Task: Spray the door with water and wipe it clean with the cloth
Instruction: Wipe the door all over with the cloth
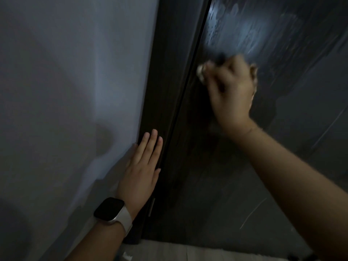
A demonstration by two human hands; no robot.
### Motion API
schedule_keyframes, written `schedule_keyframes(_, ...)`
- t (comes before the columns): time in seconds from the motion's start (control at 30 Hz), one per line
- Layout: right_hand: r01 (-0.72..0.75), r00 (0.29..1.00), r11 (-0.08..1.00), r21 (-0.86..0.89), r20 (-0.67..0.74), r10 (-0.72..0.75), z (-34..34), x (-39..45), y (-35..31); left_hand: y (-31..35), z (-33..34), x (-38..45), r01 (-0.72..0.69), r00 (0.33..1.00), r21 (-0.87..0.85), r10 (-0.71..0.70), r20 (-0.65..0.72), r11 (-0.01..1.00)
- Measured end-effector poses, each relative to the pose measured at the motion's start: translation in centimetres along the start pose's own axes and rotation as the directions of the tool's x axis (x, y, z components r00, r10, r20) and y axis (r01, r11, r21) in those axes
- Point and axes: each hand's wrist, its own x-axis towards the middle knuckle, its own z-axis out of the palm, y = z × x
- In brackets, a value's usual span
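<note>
I see the door (216,166) as a dark panel whose long axis runs from the bottom of the view up toward the top, leaning right in this wide-angle picture. Its left edge meets a dark frame (162,81), and beyond that stands a pale wall (66,81). The upper part of the door carries a wet, streaked sheen.

The cloth (201,72) sits high on the door, close to its left edge, pressed against the panel. Only pale bunched parts of it show, on either side of my right hand (233,91). That hand's fingers are curled round the cloth and grip it; the hand is blurred, so I cannot tell each finger apart. The right forearm reaches up from the lower right, with the back of the hand toward the camera.

My left hand (141,172) lies flat, fingers straight and close together, pointing up. It rests where the frame meets the wall, and holds nothing. A watch (111,209) with a pale strap sits on the left wrist.
</note>
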Motion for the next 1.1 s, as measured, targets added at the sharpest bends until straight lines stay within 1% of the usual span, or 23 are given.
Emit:
schedule_keyframes(0.07,0.127,0.98,0.989,0.076,0.145,-0.137,0.4,-4.4,-1.2,0.1,-0.3,0.0,0.01,1.0,0.001,-0.011,0.022,1.0)
schedule_keyframes(0.13,0.184,0.922,0.969,0.163,0.314,-0.227,0.6,-8.9,-1.5,0.3,-0.8,-0.1,0.018,0.999,-0.003,-0.018,0.029,1.0)
schedule_keyframes(0.2,0.16,0.844,0.965,0.208,0.478,-0.243,0.3,-12.2,-1.5,0.6,-1.6,-0.1,0.014,0.998,-0.029,-0.012,0.056,0.999)
schedule_keyframes(0.23,0.143,0.809,0.966,0.216,0.537,-0.24,-0.2,-13.0,-1.3,0.8,-2.1,-0.2,0.02,0.997,-0.054,-0.016,0.07,0.998)
schedule_keyframes(0.27,0.117,0.791,0.97,0.214,0.571,-0.221,-0.9,-13.2,-0.9,1.2,-2.7,-0.3,0.038,0.996,-0.088,-0.031,0.079,0.995)
schedule_keyframes(0.3,0.082,0.795,0.976,0.202,0.577,-0.187,-1.8,-12.9,-0.3,1.6,-3.3,-0.3,0.061,0.995,-0.127,-0.05,0.085,0.99)
schedule_keyframes(0.37,0.005,0.837,0.987,0.158,0.54,-0.091,-4.1,-11.6,1.3,2.9,-4.6,-0.3,0.069,0.995,-0.174,-0.056,0.077,0.982)
schedule_keyframes(0.53,-0.166,0.909,0.983,0.073,0.397,0.124,-12.6,-7.4,7.1,8.8,-8.1,3.2,-0.071,0.997,-0.092,0.072,0.004,0.993)
schedule_keyframes(0.63,-0.267,0.924,0.964,0.017,0.287,0.251,-17.1,-4.9,11.1,13.9,-9.8,7.3,-0.199,0.98,-0.02,0.198,-0.029,0.98)
schedule_keyframes(0.73,-0.34,0.923,0.94,-0.004,0.191,0.335,-20.8,-2.2,15.0,19.4,-11.5,12.2,-0.312,0.947,0.036,0.314,-0.067,0.949)
schedule_keyframes(0.8,-0.367,0.919,0.93,-0.023,0.145,0.367,-22.7,-0.4,17.5,22.9,-12.8,15.4,-0.367,0.922,0.056,0.371,-0.11,0.928)
schedule_keyframes(0.9,-0.369,0.924,0.928,-0.041,0.089,0.372,-24.2,2.2,21.4,26.9,-14.3,20.2,-0.398,0.9,0.108,0.411,-0.145,0.911)
schedule_keyframes(1.1,-0.376,0.927,0.926,-0.023,0.003,0.376,-22.7,7.0,27.7,30.8,-15.2,28.8,-0.422,0.843,0.199,0.464,-0.273,0.885)
